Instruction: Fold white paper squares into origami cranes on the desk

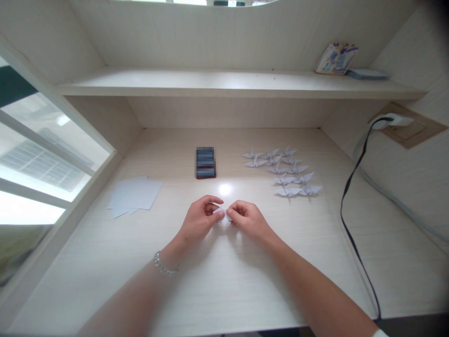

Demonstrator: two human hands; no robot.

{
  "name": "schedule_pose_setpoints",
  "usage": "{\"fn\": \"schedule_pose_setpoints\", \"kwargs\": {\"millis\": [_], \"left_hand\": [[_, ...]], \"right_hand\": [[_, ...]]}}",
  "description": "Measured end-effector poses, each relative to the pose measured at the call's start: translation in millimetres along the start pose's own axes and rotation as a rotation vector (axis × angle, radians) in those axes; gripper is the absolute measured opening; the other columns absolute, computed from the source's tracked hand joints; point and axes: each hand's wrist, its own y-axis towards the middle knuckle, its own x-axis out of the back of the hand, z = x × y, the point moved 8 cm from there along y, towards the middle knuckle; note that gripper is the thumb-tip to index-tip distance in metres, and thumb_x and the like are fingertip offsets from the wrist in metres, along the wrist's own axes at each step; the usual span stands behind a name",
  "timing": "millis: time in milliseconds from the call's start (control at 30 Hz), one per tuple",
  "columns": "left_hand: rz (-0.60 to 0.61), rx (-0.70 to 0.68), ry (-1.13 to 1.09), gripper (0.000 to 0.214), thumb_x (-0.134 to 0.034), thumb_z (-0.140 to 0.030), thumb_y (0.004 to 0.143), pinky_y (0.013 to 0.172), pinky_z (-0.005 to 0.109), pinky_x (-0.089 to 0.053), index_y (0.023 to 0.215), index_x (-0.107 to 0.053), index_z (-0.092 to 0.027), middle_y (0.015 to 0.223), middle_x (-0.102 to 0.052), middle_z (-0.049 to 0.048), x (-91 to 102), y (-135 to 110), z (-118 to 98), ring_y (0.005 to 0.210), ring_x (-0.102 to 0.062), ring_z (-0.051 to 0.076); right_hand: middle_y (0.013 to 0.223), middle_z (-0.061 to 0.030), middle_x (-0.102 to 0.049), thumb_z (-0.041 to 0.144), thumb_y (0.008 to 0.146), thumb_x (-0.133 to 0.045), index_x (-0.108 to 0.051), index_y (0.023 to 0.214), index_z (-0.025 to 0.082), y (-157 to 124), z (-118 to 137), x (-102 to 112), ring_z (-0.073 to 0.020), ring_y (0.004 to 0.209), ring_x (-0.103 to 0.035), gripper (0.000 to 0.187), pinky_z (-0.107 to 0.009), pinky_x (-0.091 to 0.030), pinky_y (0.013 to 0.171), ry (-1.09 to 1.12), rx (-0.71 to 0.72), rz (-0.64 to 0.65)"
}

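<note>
A small folded white paper (220, 211) is pinched between my two hands over the middle of the desk. My left hand (202, 216), with a clear bead bracelet (162, 265) on its wrist, grips the left side between thumb and fingers. On the right side, the thumb and forefinger of my right hand (248, 218) close on the same paper. My fingers hide much of it, so its exact fold cannot be made out. Several finished white paper cranes (290, 180) stand in rows at the back right. Loose white paper sheets (135, 195) lie overlapping on the left.
A dark phone-like object (205, 163), its face blurred, lies behind my hands. A black cord (345, 224) runs from the wall socket (410, 128) down the right side. Above, a shelf (210, 80) holds a small colourful box (336, 59). A window (49, 150) borders the left.
</note>
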Motion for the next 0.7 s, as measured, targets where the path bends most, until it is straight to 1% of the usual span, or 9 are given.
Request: {"fn": "schedule_pose_setpoints", "kwargs": {"millis": [67,200,333,400,467,533,600,700], "left_hand": [[0.022,0.002,0.011,0.032,-0.068,-0.028,0.072,0.057,0.021,-0.043,0.099,-0.058,-0.015,0.07,-0.063,0.0025,-2.5,-1,-1,0.064,-0.057,0.012],[0.039,-0.007,0.021,0.033,-0.068,-0.029,0.071,0.058,0.022,-0.044,0.099,-0.058,-0.015,0.069,-0.063,0.003,-5.1,-2,-4,0.063,-0.058,0.013],[0.041,-0.003,0.011,0.036,-0.07,-0.031,0.069,0.058,0.023,-0.045,0.1,-0.058,-0.015,0.07,-0.065,0.0039,-6.0,-2,-3,0.064,-0.061,0.015],[0.067,0.0,0.009,0.037,-0.07,-0.031,0.069,0.059,0.024,-0.046,0.1,-0.058,-0.015,0.07,-0.066,0.0044,-8.7,-2,-2,0.066,-0.062,0.016],[0.084,-0.002,0.015,0.036,-0.07,-0.03,0.069,0.06,0.024,-0.047,0.1,-0.058,-0.015,0.071,-0.067,0.0048,-10.4,-2,-1,0.067,-0.063,0.016],[0.085,0.0,0.018,0.035,-0.069,-0.028,0.07,0.06,0.024,-0.047,0.101,-0.058,-0.016,0.072,-0.067,0.0048,-10.4,-2,-1,0.067,-0.063,0.016],[0.078,0.004,0.012,0.035,-0.069,-0.027,0.07,0.06,0.024,-0.046,0.101,-0.057,-0.016,0.071,-0.067,0.0043,-9.6,-1,0,0.066,-0.062,0.015],[0.081,0.007,0.001,0.034,-0.069,-0.026,0.071,0.06,0.024,-0.046,0.101,-0.057,-0.016,0.07,-0.066,0.0034,-9.9,-1,0,0.065,-0.061,0.014]], "right_hand": [[0.066,0.0013,-0.055,0.027,0.079,-0.051,-0.057,0.073,0.017,0,1,-1,-0.0115,0.06,-0.049,0.013,-0.022,-0.037,0.054,0.013,0.009,0.018],[0.066,0.001,-0.055,0.025,0.079,-0.051,-0.056,0.071,0.017,0,6,1,-0.0117,0.061,-0.048,0.012,-0.023,-0.037,0.056,-0.055,0.05,-0.022],[0.069,0.0,-0.057,0.027,0.08,-0.05,-0.058,0.075,0.017,-1,6,-3,-0.0122,0.062,-0.049,0.014,-0.023,-0.037,0.056,-0.037,0.022,0.012],[0.067,0.0008,-0.055,0.027,0.081,-0.05,-0.057,0.073,0.017,-1,7,-4,-0.0116,0.06,-0.047,0.014,-0.022,-0.035,0.054,-0.069,0.028,0.017],[0.065,0.0015,-0.054,0.026,0.081,-0.05,-0.056,0.072,0.018,-2,9,-2,-0.0112,0.059,-0.046,0.013,-0.022,-0.033,0.053,-0.104,0.044,-0.004],[0.067,0.0013,-0.054,0.026,0.081,-0.049,-0.056,0.073,0.017,-2,9,-2,-0.0113,0.06,-0.046,0.013,-0.022,-0.034,0.054,-0.086,0.04,0.001],[0.067,0.0012,-0.055,0.026,0.081,-0.049,-0.056,0.073,0.017,-1,8,-3,-0.0114,0.061,-0.047,0.014,-0.022,-0.035,0.056,-0.053,0.02,0.032],[0.065,0.0018,-0.054,0.027,0.082,-0.049,-0.055,0.07,0.017,-1,11,-2,-0.0112,0.06,-0.046,0.016,-0.022,-0.034,0.055,-0.086,0.031,0.028]]}}
